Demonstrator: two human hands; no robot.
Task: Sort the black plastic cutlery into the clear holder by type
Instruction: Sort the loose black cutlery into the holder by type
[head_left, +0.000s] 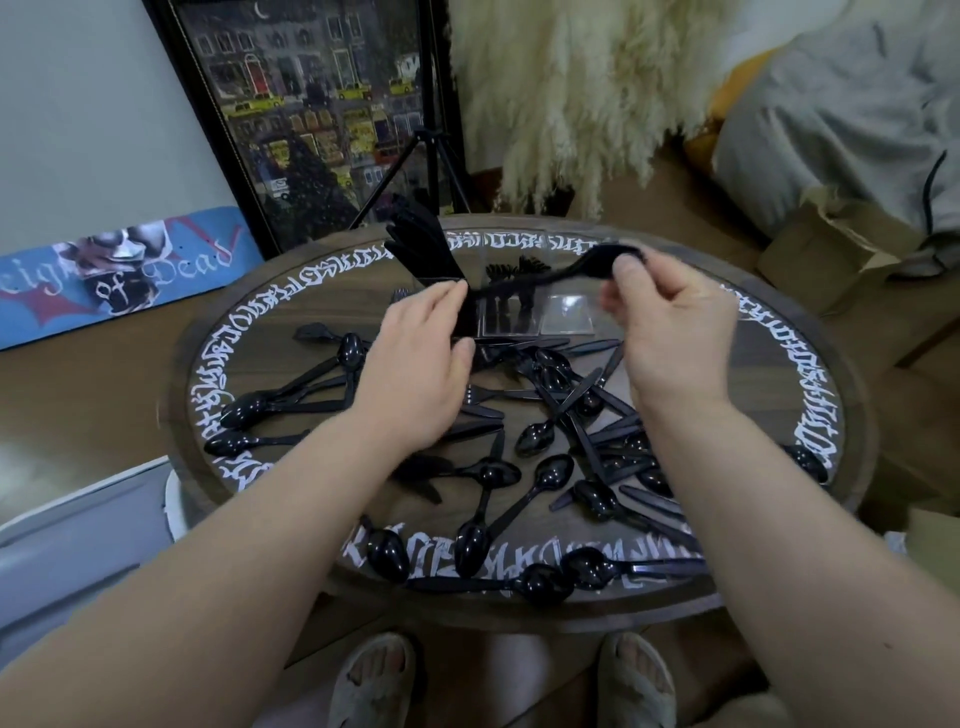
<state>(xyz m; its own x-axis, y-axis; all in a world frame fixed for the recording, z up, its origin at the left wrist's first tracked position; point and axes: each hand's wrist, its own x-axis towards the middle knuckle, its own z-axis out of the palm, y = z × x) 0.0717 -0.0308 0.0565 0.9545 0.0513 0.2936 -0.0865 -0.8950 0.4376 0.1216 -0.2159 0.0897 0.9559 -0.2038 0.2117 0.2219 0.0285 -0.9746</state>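
Blur smears the black plastic utensil (582, 267) your right hand (670, 332) pinches up over the clear plastic holder (519, 306), so you can't tell fork from spoon. Your left hand (415, 369) covers the holder's near-left side, fingers fairly straight against it, thumb by its edge. Its left compartment is packed with dark upright pieces (421, 244), the middle shows fork tines, the right one reads see-through. Glossy black spoons, knives and forks (540, 431) lie tangled across the round dark wooden table with white lettering (810, 395).

Bare forearms, pale fuzzy slippers (372, 680)
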